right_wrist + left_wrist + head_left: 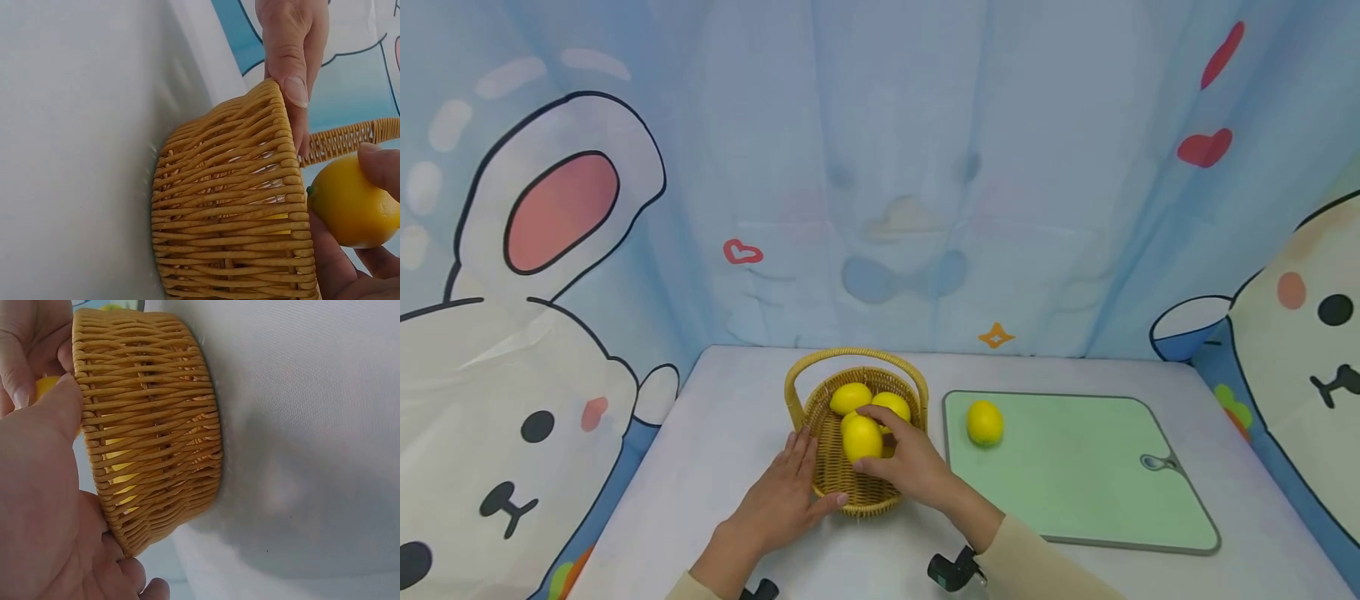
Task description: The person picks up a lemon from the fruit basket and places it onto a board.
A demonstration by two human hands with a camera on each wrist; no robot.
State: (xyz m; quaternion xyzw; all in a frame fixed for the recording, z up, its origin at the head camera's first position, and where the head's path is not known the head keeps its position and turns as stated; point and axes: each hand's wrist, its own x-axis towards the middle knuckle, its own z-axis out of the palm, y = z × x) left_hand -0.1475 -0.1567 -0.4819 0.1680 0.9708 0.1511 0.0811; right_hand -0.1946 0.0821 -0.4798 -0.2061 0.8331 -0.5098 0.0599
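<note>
A yellow lemon (862, 438) is pinched between the thumb and fingers of my right hand (910, 457), over the inside of a woven basket (831, 475). In the right wrist view, this lemon (353, 203) shows a small green tip beside the basket rim. Other lemons (851, 398) lie in the far part of the basket, partly covered by the held one and my fingers. My left hand (778, 500) holds the basket's near left side, its thumb at the near rim and fingers along the left rim. The left wrist view shows the woven wall (150, 425) close up.
To the right of the basket lies a pale green cutting board (1075, 475) with one lemon (985, 422) near its upper left corner. An arched handle (857, 354) rises over the basket's far side. Behind the white table (737, 383) hangs a printed curtain (895, 167).
</note>
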